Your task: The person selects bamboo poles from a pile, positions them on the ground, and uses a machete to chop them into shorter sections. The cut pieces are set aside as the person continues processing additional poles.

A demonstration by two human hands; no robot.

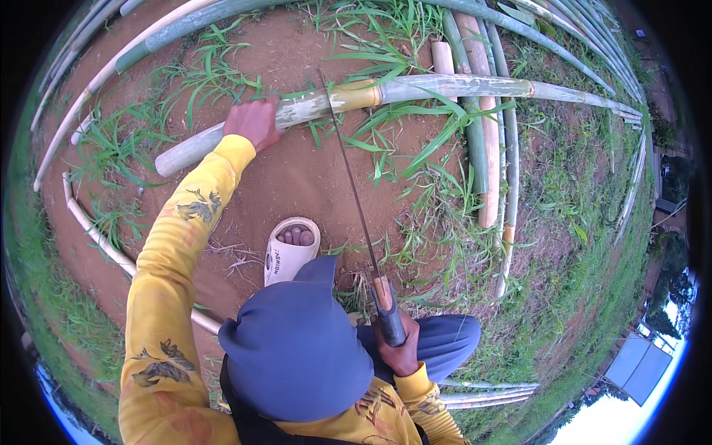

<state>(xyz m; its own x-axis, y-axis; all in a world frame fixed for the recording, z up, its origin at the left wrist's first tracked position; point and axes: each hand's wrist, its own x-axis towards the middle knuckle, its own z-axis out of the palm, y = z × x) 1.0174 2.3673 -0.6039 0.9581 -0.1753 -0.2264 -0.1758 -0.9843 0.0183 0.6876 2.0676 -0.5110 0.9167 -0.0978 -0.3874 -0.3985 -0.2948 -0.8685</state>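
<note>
The left hand (253, 122) is gripping the bamboo pole (423, 87) under its fingers; the right hand (400, 345) is clasping the saw handle (388, 317). Probably stiff and slick, the pole is favouring this near-end hold.

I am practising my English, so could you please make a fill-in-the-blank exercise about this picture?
1. The colour of the sleeves is mainly ____.
2. Compared with the blade, the left hand grips the bamboo pole farther to the ____.
3. The right hand holds the tool by its ____.

Missing words: yellow; left; handle.
</note>
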